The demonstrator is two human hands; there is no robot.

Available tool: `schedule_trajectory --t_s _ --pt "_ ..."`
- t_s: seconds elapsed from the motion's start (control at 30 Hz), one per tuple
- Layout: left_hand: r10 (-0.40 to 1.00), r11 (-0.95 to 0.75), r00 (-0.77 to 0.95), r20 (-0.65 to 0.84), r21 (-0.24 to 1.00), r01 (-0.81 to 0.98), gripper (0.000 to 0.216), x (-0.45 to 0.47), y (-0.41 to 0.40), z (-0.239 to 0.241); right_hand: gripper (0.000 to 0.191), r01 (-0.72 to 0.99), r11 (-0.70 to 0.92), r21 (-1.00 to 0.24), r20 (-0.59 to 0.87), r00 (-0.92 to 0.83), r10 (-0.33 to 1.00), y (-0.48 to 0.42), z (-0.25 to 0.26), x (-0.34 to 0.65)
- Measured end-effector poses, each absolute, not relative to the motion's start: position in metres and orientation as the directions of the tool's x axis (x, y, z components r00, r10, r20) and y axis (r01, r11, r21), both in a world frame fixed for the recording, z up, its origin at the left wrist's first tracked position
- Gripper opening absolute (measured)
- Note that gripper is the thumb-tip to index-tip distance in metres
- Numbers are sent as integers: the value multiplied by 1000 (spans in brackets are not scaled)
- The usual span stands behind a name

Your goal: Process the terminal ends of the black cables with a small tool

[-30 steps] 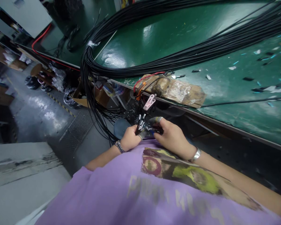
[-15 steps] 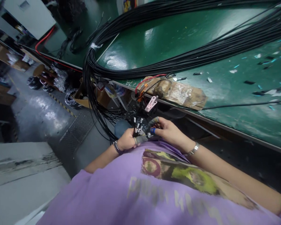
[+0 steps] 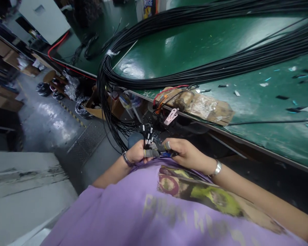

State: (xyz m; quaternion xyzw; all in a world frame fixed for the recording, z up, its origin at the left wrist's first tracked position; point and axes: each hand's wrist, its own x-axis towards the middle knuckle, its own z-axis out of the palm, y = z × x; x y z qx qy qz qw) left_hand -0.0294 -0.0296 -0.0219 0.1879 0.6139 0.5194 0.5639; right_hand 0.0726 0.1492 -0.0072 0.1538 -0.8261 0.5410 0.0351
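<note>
My left hand (image 3: pixel 137 152) is closed around several black cables, whose white-tipped ends (image 3: pixel 149 136) stick up above the fingers. Grey tape or a finger cover wraps its thumb. Close beside it, my right hand (image 3: pixel 178 149) is closed too, its covered fingertips meeting the left fingers at the cable ends. Whatever lies between the right fingers is too small and hidden to make out. From the left hand the black cables (image 3: pixel 102 80) run up to the bench edge and join a large coil (image 3: pixel 184 76) lying on the green bench.
A pink clip (image 3: pixel 171 117) hangs at the edge of the green bench (image 3: pixel 154 54). Behind it lies a taped cardboard piece (image 3: pixel 207 107) with red and orange wires. Cut scraps (image 3: pixel 282 97) litter the right side. A cardboard box (image 3: pixel 97 107) stands below the bench.
My right hand has turned and moved down and left, so its fingertips now meet the left hand's. The left hand still grips the cables. The whole view has shifted slightly.
</note>
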Motion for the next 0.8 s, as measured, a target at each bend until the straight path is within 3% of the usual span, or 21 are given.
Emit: schedule_trajectory --t_s 0.07,0.17,0.23,0.33,0.43,0.57,0.7,0.8 --pt "813 401 -275 -514 835 -376 51 -31 -28 -24 19 -209 253 -945 151 -961 -230 151 -4 71" --pt "826 413 -227 -516 828 -379 49 -33 -23 -24 10 68 26 -997 -73 -953 -293 151 -1 69" --pt "850 408 -201 -487 851 -332 45 -33 -19 -22 13 275 -96 -957 -228 -913 -338 150 -2 69" --pt "879 374 -216 -425 895 -242 40 -32 -14 -15 10 457 -143 -878 -387 -853 -350 148 -6 70" --pt "879 338 -272 -393 913 -228 39 -33 -12 -8 12 501 -162 -850 -455 -854 -254 150 -11 71" --pt "872 287 -340 -351 931 -227 39 -36 -11 -3 34 504 -224 -834 -502 -862 -68 153 -8 70" --pt "893 224 -340 -294 947 -230 40 -38 -8 -4 41 511 -170 -843 -486 -857 -169 149 4 68" --pt "910 209 -311 -275 951 -229 40 -38 -6 -4 39 508 -175 -844 -493 -861 -124 145 3 68"
